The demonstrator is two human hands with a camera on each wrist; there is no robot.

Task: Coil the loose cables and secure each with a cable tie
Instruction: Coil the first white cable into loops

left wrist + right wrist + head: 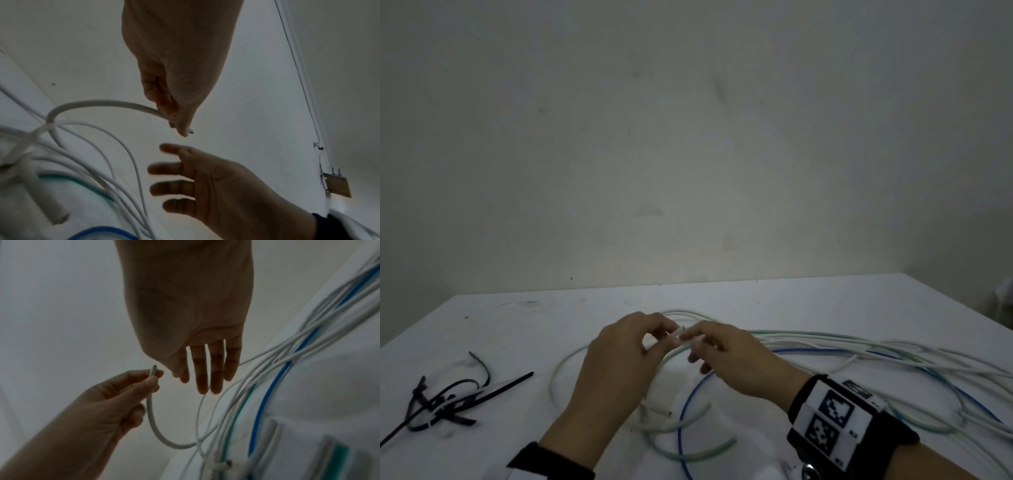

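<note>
My left hand (pixel 669 334) pinches the bare end of a white cable (pixel 151 417) between thumb and fingertips, a little above the table (pixel 756 298). In the left wrist view the same hand (pixel 180 125) grips the white cable (pixel 98 102), which arcs down to the pile. My right hand (pixel 697 344) is right beside it with straight, slightly spread fingers (pixel 205 378) and holds nothing. The white cable end (pixel 153 369) sticks out just short of my right thumb. Loose white, blue (pixel 688 404) and green (pixel 688 454) cables lie tangled under and to the right of both hands.
Several black cable ties (pixel 448 401) lie in a heap at the table's left. The cable bundle (pixel 893 349) runs off to the right edge. A plain wall stands behind the table. A strap with printed markers (pixel 832 421) sits on my right wrist.
</note>
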